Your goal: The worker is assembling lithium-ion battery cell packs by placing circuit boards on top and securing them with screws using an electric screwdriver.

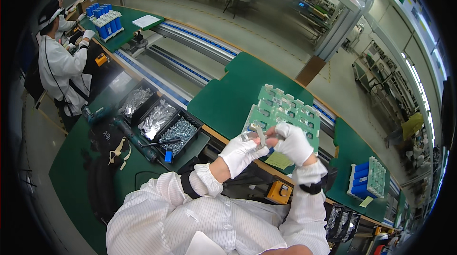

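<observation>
My left hand (240, 154), in a white glove with bare fingertips, pinches a small pale flat strip (261, 135) in front of my chest. Close against its right side is my right hand (294, 144), gloved the same way. Its fingers are bent together and slightly blurred, so what they grip is hidden. Just beyond both hands stands a battery pack with a pale green perforated top plate (290, 111), on a dark green board (231, 90). A yellow-green paper slip (279, 160) shows at the pack's near side, below my right hand.
Black bins of screws (179, 133) and shiny metal pieces (157, 118) stand at left, beside a power screwdriver (135, 137). An orange switch box (279, 192) sits at the bench edge. Another blue-celled pack (366, 179) stands at right. Co-workers in white (62, 69) work at far left.
</observation>
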`<move>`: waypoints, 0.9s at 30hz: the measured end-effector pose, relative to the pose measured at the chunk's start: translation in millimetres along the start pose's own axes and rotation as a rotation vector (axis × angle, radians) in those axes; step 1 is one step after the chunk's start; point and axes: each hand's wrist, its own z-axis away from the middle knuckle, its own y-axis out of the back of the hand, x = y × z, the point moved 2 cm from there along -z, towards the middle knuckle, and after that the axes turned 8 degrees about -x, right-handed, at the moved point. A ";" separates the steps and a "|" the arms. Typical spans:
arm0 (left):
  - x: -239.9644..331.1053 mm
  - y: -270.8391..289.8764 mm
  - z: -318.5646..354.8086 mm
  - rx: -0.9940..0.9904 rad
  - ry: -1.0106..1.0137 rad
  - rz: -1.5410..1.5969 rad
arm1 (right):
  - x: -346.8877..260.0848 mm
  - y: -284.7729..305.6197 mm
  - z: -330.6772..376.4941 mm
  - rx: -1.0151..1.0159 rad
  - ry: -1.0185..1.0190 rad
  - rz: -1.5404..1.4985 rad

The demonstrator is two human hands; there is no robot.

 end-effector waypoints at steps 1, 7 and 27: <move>-2.5 3.3 -2.1 -0.005 -0.005 0.005 | -4.1 -6.0 3.7 0.033 -0.046 -0.011; -10.9 1.5 -3.4 -0.016 0.043 0.065 | 16.7 6.8 -7.9 0.325 0.007 -0.107; -7.9 10.3 -1.8 -0.043 0.045 0.026 | 40.1 15.9 -30.0 0.393 0.194 0.262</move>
